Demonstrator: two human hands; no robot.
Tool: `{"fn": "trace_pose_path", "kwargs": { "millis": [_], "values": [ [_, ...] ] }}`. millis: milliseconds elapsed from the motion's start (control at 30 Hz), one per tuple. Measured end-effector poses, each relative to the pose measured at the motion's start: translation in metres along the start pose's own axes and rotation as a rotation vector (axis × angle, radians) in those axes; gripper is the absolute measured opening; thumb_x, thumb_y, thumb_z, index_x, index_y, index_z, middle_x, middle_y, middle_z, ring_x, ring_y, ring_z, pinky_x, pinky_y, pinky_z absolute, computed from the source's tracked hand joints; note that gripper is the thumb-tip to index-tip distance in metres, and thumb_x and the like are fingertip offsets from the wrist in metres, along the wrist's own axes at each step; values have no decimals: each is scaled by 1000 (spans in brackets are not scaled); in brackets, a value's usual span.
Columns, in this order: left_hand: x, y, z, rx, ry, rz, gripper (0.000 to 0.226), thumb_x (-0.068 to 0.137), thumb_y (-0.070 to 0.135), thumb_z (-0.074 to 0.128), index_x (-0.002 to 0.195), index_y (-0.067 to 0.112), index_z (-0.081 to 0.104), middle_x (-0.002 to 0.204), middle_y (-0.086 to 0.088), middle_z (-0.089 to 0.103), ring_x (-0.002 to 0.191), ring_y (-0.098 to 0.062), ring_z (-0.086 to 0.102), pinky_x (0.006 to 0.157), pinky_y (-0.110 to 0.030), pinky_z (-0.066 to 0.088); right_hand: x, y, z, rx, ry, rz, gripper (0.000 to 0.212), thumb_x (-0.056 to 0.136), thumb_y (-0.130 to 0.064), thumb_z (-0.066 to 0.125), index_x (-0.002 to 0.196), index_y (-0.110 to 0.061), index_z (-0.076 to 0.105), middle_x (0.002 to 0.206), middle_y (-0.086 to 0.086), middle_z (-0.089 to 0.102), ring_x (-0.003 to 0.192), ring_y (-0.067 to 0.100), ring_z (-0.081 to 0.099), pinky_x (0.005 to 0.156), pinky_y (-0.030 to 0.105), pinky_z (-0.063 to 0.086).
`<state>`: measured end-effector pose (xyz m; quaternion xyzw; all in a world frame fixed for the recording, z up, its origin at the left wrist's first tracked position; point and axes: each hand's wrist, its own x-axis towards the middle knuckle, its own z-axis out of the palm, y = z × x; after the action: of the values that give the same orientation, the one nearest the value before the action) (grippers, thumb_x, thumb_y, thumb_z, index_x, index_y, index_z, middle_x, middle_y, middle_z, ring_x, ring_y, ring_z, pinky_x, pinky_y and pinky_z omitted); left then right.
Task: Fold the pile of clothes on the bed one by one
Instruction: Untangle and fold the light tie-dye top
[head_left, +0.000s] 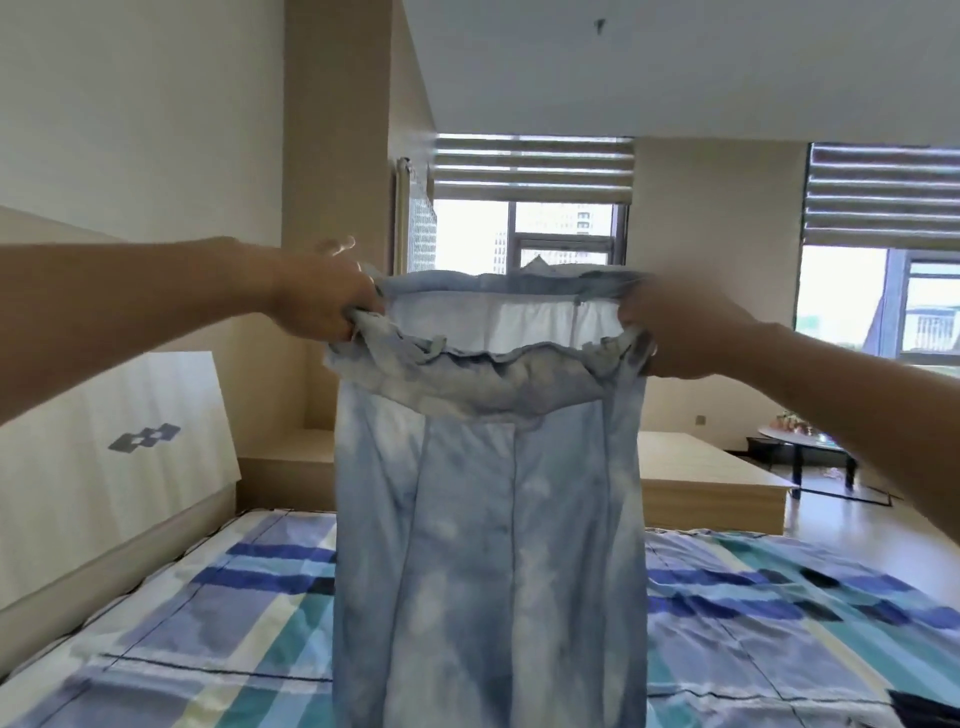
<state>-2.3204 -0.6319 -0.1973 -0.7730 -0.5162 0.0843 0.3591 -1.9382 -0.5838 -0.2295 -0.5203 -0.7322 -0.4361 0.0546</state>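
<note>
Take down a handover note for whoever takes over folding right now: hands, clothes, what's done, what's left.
Left hand grips the top edge of the blue garment at its left end.
Right hand, blurred, grips the right end.
The garment hangs unfolded above the bed.
Done: nothing folded in view.
Left: lay it down, fold it; the pile is out of view, bar a dark cloth at the lower right.
</note>
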Motion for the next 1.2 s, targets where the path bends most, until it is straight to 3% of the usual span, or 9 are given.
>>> {"fn": "trace_pose_path", "kwargs": {
  "millis": [100, 233, 333, 500, 633, 767, 933, 1067, 1200],
  "values": [
    [-5, 6, -2, -147, -39, 58, 25, 101, 30, 47, 82, 41, 59, 86, 19, 59, 97, -5, 56, 121, -50, 18, 4, -6, 0, 122, 68, -32, 14, 88, -27, 59, 102, -23, 61, 125, -2, 58, 132, 20, 46, 116, 70, 5],
    [-7, 30, -12, -722, -163, 154, 25, 92, 32, 51, 99, 27, 74, 98, 11, 70, 97, -10, 64, 88, -23, 51, 15, -22, -2, 402, 233, -91, 20, 87, -13, 58, 105, -16, 68, 110, 1, 61, 117, 22, 54, 114, 69, 19],
    [6, 45, -18, -737, 158, 145, 26, 90, 40, 61, 107, 23, 70, 102, 8, 71, 98, -13, 68, 90, -32, 54, 17, -42, -12, 701, 415, -239, 7, 86, 1, 59, 88, -4, 62, 88, 5, 59, 83, 20, 55, 92, 56, 46],
    [36, 92, -25, -1176, 244, 137, 123, 68, 39, 89, 159, 28, 6, 147, 6, 49, 127, -10, 52, 102, -27, 47, 18, -75, -44, 1093, 435, -419, 17, 84, 9, 66, 97, -2, 71, 95, 12, 72, 89, 26, 69, 78, 35, 56],
    [52, 119, -30, -1459, 205, 210, 60, 76, 12, 86, 130, 14, 59, 116, -6, 71, 108, -20, 69, 96, -38, 57, 2, -76, -46, 1358, 460, -159, 33, 76, 20, 62, 94, -4, 77, 91, 11, 75, 85, 5, 69, 72, 15, 52],
    [66, 126, -30, -1434, 355, -113, 30, 80, 15, 83, 105, 3, 71, 101, -12, 74, 99, -29, 71, 89, -41, 59, -17, -71, -24, 1644, 589, 302, 32, 80, 3, 70, 108, -12, 67, 100, -2, 70, 96, 12, 65, 82, 26, 54],
    [83, 107, -38, -1470, 496, -477, 37, 81, 18, 81, 113, 5, 68, 110, -13, 70, 99, -28, 68, 87, -40, 60, -60, -129, 19, 1875, -130, 517, 63, 68, -41, 89, 118, -23, 55, 105, 0, 71, 93, 15, 71, 81, 33, 57],
    [88, 88, -49, -1326, 559, -613, 47, 84, 20, 77, 125, 7, 59, 116, -11, 66, 102, -26, 67, 79, -31, 56, -86, -175, 54, 1862, -472, 337, 18, 76, -21, 77, 89, -12, 71, 80, 3, 71, 67, 14, 68, 61, 28, 55],
    [75, 60, -43, -1125, 586, -762, 43, 88, 22, 72, 126, 8, 59, 117, -10, 67, 101, -27, 67, 81, -34, 56, -76, -165, 71, 1571, -628, 484, 15, 90, -27, 62, 91, -13, 65, 69, 2, 70, 60, 16, 68, 59, 31, 60]
  ]
}}
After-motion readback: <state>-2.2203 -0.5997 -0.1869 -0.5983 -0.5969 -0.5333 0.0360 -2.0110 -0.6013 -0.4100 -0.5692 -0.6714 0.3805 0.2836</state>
